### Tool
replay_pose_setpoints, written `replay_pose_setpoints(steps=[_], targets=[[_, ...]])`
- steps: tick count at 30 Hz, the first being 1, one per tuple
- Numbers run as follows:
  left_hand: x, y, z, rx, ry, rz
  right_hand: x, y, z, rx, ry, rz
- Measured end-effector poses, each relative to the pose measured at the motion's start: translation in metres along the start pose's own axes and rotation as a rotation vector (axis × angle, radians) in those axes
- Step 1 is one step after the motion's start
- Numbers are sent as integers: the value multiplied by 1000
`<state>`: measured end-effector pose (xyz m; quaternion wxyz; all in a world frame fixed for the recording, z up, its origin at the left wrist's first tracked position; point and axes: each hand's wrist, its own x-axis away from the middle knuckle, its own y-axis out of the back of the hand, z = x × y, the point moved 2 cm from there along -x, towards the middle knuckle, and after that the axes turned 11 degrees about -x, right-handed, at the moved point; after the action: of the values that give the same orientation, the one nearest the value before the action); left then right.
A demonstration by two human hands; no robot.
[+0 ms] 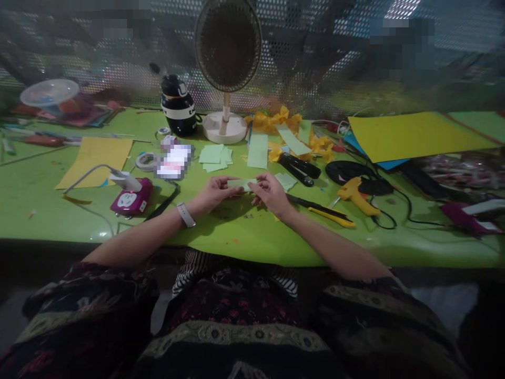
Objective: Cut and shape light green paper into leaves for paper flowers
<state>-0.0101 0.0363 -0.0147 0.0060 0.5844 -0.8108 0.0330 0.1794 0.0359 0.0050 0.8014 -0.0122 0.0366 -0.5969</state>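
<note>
A small piece of pale green paper [243,185] is held between my two hands above the table. My left hand [216,193] pinches its left end between thumb and fingers. At the other end, my right hand [271,196] grips it the same way. Just beyond the hands lies a stack of pale green paper squares [215,156]. More green paper pieces [286,181] rest beside my right hand, partly hidden by it. Longer green strips [258,151] lie farther back. Scissors or a cutter with a yellow handle [331,217] sit to the right of my right wrist.
Behind stand a fan [225,126] and a dark bottle [179,108]. A black stapler [300,168] and a yellow glue gun [358,196] with its cord lie right. Left are a purple power socket [132,199], a tape roll [146,161] and yellow paper [97,158]. The green table's [252,247] edge is near me.
</note>
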Motion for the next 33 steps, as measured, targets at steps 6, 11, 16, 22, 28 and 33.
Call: replay_pose_setpoints(steps=[6, 11, 16, 22, 28, 33], targets=[[3, -1, -1, 16, 32, 18, 1, -1, -3, 71, -48, 102], [1, 1, 2, 12, 57, 30, 1, -2, -5, 30, -129, 130], [-6, 7, 5, 59, 133, 51, -2, -3, -4, -18, -177, 163], [-9, 14, 2, 92, 274, 129, -4, -1, -7, -72, -300, 210], [-9, 11, 3, 64, 287, 168, -5, -4, -7, -50, -309, 217], [-8, 10, 0, 43, 280, 177, -2, -6, -2, -47, -314, 215]])
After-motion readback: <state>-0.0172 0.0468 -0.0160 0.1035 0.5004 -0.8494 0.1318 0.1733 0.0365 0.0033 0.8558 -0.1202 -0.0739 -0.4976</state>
